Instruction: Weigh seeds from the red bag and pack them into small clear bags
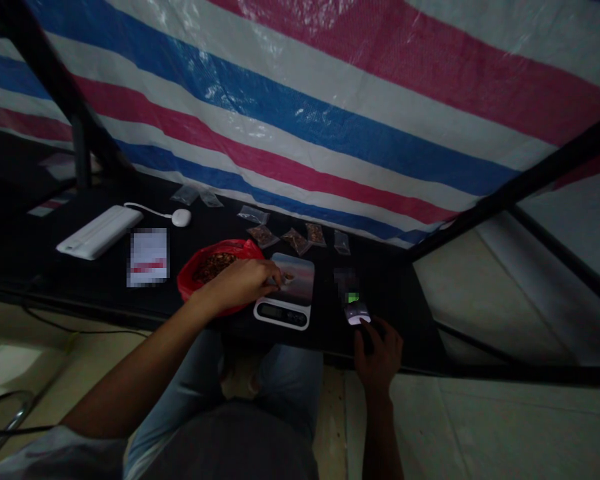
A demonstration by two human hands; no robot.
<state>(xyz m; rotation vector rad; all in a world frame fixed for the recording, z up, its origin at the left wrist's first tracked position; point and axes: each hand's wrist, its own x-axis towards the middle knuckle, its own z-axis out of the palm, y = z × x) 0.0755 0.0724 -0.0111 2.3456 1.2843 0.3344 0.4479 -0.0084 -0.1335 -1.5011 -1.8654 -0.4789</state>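
My left hand (245, 281) reaches over a red plastic bag (186, 270) holding brown dried bits (215, 265). Its fingers are drawn together at the metal plate of a white digital kitchen scale (305, 275); whether something is between the fingertips is too small to tell. A small heap of brown bits (289, 277) lies on the plate beside those fingertips. My right hand (381, 351) has its fingers apart, with a fingertip at the lower end of a phone (359, 313) lying right of the scale. The phone's lit screen is partly blurred out.
Behind the scale lie small zip bags with brown bits (297, 241) and flat clear zip bags (253, 214). Left are a white power bank (100, 233) with a cable, a round white charger (181, 217) and a blurred packet (149, 258). A striped plastic sheet (290, 127) hangs behind.
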